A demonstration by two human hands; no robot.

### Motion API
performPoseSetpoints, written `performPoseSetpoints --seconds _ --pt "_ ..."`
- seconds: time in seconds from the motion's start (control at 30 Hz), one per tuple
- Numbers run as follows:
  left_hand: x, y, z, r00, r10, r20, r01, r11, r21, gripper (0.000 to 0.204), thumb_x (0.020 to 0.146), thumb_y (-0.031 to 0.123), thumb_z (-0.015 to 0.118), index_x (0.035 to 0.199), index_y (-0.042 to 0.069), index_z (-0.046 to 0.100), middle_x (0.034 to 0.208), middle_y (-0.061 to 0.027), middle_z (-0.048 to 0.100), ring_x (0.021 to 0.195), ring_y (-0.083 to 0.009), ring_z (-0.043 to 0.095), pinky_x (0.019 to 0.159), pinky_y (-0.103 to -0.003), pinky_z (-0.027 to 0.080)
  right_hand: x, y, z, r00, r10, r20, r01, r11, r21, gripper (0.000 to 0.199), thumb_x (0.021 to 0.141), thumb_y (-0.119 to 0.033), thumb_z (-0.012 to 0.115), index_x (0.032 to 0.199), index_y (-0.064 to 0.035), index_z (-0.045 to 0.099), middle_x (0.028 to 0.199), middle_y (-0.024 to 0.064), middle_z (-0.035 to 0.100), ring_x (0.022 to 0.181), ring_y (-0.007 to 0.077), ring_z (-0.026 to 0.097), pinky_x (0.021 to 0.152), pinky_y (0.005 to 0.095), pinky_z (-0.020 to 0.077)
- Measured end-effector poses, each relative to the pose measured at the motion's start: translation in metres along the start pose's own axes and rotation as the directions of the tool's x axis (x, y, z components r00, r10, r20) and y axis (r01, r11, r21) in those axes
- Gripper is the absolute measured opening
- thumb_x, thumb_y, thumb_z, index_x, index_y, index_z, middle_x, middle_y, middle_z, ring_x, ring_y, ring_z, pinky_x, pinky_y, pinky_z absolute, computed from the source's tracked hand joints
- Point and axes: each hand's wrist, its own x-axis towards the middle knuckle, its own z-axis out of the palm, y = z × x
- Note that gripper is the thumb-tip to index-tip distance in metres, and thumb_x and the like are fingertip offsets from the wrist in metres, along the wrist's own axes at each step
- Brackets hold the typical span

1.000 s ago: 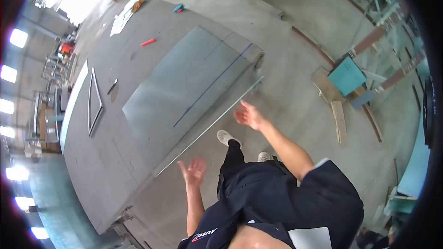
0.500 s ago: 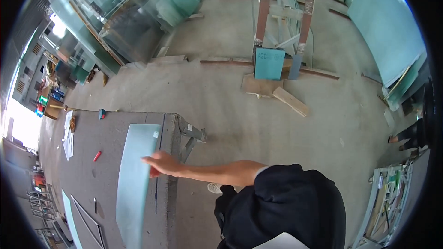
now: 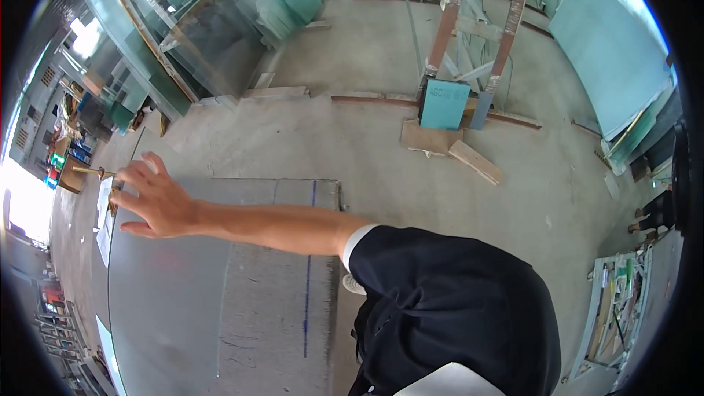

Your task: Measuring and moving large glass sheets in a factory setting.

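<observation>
Glass sheet [image 3: 165, 308] had shifted left over the table [image 3: 271, 330] since half a second earlier: its near long edge then stood close by the blue line [image 3: 311, 279], and now lay well apart from it. Right hand [image 3: 158, 198] had gone from that edge to the sheet's far side. Fingers loosely spread and a little bent, thumb held apart; nothing seen gripped. Whether the fingertips touched the glass was hard to judge, the pane being so clear. State of left hand: could not tell from this view.

Sheet lay over the left part of the grey tabletop, a faint red patch showing through. White papers [image 3: 105, 227] sat just beyond its left edge. Right forearm [image 3: 271, 227] crossed above sheet and bare tabletop, up to a dark sleeve [image 3: 447, 271] with white cuff.

Farther out on the floor: turquoise box [image 3: 444, 104] before film-wrapped posts [image 3: 449, 18], short plank [image 3: 477, 162] near it. Large pale panes [image 3: 612, 51] leaned at far right.
</observation>
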Motion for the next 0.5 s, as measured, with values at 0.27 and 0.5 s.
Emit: performPoseSetpoints --seconds 0.27,0.5 --pt "0.019 -0.052 0.156 0.866 0.495 0.065 -0.496 0.868 0.0 0.034 0.102 0.026 0.048 0.088 0.0 0.066 0.074 -0.0128 0.061 0.072 -0.0273 0.062 0.069 -0.041 0.055 0.005 0.033 0.125 0.954 -0.25 0.164 0.222 0.96 0.172 0.031 0.074 -0.038 0.072 0.07 -0.0105 0.058 0.07 0.004 0.056 0.071 0.0225 0.054 0.078 0.0413 0.0368" --pt "0.015 -0.076 0.222 0.988 0.084 -0.127 -0.135 0.871 -0.473 0.065 0.107 0.034 0.031 0.049 0.006 0.022 0.044 -0.0113 0.025 0.04 -0.032 0.026 0.046 -0.047 0.025 0.01 0.024 0.146 0.977 -0.209 0.054 0.195 0.961 0.194 0.04 0.076 -0.037 0.073 0.055 -0.0139 0.048 0.06 -0.0006 0.049 0.063 0.0175 0.05 0.068 0.0358 0.036"
